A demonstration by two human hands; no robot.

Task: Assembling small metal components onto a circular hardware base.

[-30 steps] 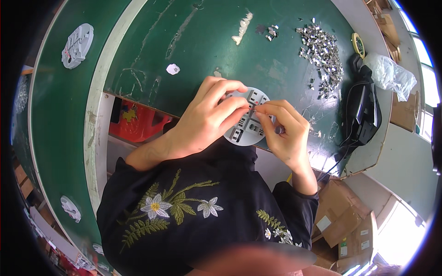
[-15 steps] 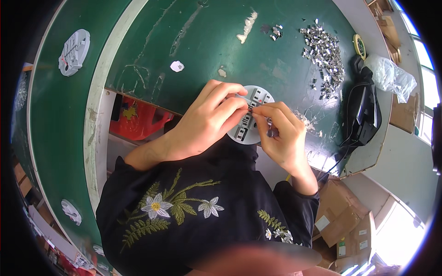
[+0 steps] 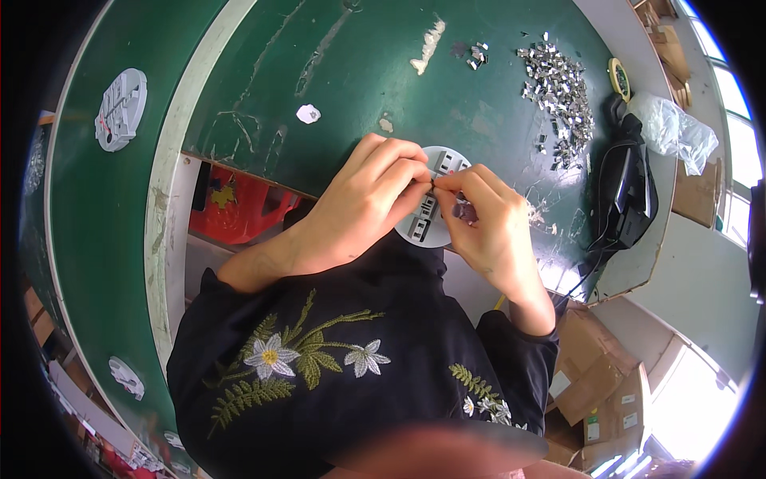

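A round light-grey plastic part (image 3: 431, 234) with rows of slots lies at the bench's front edge, partly covered by my hands. My left hand (image 3: 363, 195) is closed at its left side, fingertips bent over the part. From the right comes my right hand (image 3: 491, 227), thumb and forefinger pinched on a small dark piece, apparently a metal clip (image 3: 433, 184), over the middle of the part. Both hands' fingertips nearly meet there. More shiny small pieces (image 3: 465, 211) show in the curl of my right hand.
A heap of small metal clips (image 3: 558, 96) covers the bench's far right, with a few (image 3: 477, 56) apart. A black device (image 3: 626, 191), plastic bag (image 3: 670, 132) and tape roll (image 3: 618, 78) sit at the right edge. Another grey part (image 3: 121, 110) lies on the left surface.
My right hand's fingers have shifted slightly left and up, tighter against the left fingertips. The round part and my left hand stay nearly in place.
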